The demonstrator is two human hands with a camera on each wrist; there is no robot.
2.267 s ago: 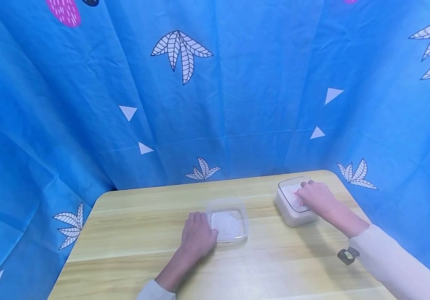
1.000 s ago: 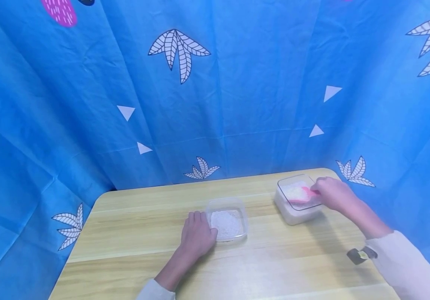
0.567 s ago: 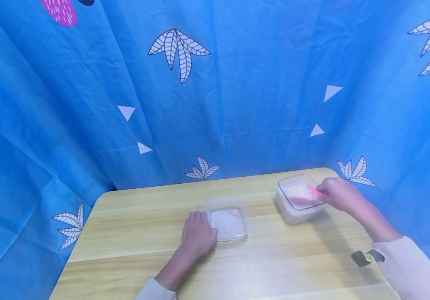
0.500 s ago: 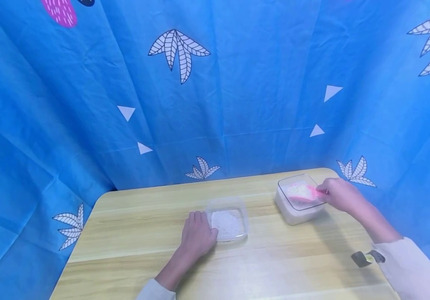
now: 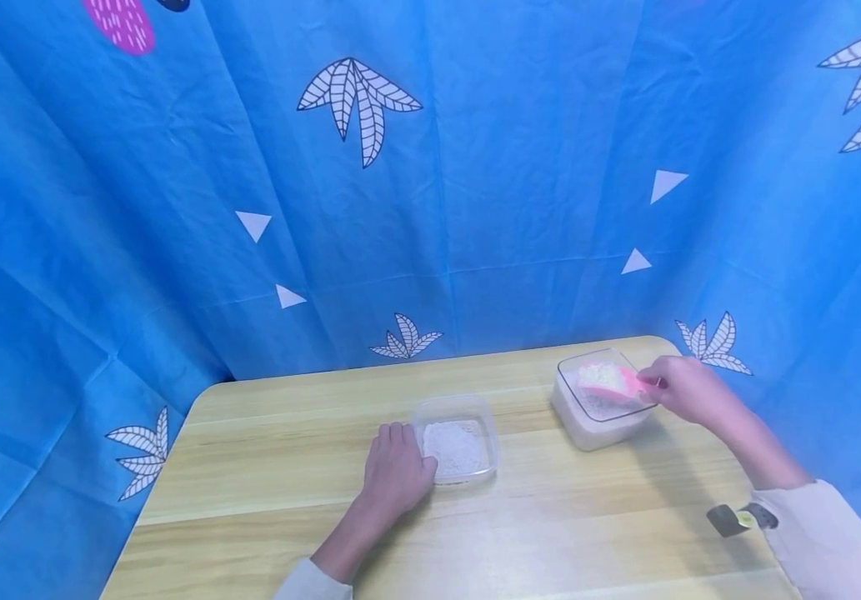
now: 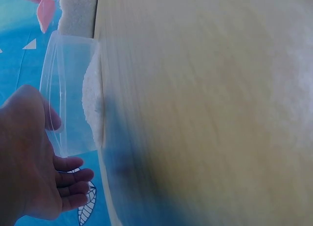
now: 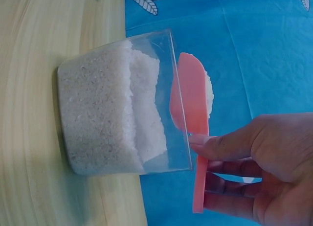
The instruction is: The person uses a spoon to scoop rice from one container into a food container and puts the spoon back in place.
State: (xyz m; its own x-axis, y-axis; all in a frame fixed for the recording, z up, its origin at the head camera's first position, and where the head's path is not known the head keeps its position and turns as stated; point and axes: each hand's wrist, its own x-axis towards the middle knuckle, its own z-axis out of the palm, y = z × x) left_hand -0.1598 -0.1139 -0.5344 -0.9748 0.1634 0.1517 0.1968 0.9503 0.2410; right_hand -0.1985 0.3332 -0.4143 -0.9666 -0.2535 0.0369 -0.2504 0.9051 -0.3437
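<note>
My right hand (image 5: 681, 387) grips the handle of a pink scoop (image 7: 190, 91), thumb and fingers around it. White rice (image 5: 601, 375) is heaped in the scoop's bowl, which is over the mouth of a tall clear bin (image 7: 107, 108) largely filled with rice. The scoop's edge overlaps the bin's rim in the right wrist view. My left hand (image 5: 396, 468) holds a low, clear plastic container (image 5: 492, 433) by its left side, thumb over the rim and fingers outside the wall. A thin layer of rice (image 6: 92, 99) lies in this container.
Both containers stand on a light wooden table (image 5: 287, 467), the bin to the right and farther back. A blue patterned curtain (image 5: 520, 167) hangs behind the table's far edge. A dark device (image 5: 730, 518) sits at the right sleeve.
The right hand has drawn the scoop up out of the rice; its loaded bowl now shows above the bin's contents. My left hand and its container have stayed in place.
</note>
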